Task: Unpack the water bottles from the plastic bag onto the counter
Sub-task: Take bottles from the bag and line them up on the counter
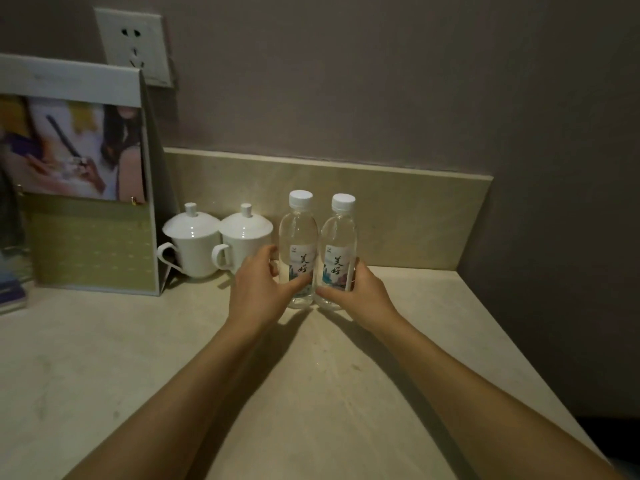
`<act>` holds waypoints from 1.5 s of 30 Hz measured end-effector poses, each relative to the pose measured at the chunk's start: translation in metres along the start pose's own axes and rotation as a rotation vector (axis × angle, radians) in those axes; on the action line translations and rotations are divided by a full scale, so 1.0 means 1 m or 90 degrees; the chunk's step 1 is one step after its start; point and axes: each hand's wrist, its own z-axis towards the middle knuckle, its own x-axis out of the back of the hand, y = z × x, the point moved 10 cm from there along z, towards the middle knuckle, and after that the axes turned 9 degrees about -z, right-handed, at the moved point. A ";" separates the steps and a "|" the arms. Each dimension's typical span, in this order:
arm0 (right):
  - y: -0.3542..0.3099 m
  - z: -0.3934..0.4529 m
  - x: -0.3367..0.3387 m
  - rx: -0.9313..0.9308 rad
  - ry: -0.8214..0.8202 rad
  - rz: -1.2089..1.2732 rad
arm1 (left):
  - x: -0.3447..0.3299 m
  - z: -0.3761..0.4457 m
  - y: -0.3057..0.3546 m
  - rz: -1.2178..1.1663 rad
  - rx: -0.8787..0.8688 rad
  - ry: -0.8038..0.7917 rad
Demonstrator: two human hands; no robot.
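Two clear water bottles with white caps and printed labels stand upright side by side on the beige counter (433,306), close to the backsplash. My left hand (258,289) grips the lower part of the left bottle (298,233), thumb across its front. My right hand (360,294) grips the lower part of the right bottle (340,237) in the same way. The two bottles nearly touch. No plastic bag is in view.
Two white lidded cups (194,244) (244,242) stand just left of the bottles. A standing picture board (79,174) leans at the far left, with a wall socket (133,43) above it. The counter's right edge runs diagonally toward the near right.
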 end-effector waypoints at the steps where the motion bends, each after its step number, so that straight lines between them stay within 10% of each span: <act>1: 0.000 0.000 0.003 -0.009 0.020 -0.070 | 0.000 -0.001 -0.002 0.009 0.009 0.001; 45: -0.008 0.029 -0.002 -0.074 0.108 -0.091 | -0.036 0.032 -0.004 0.344 -0.030 -0.037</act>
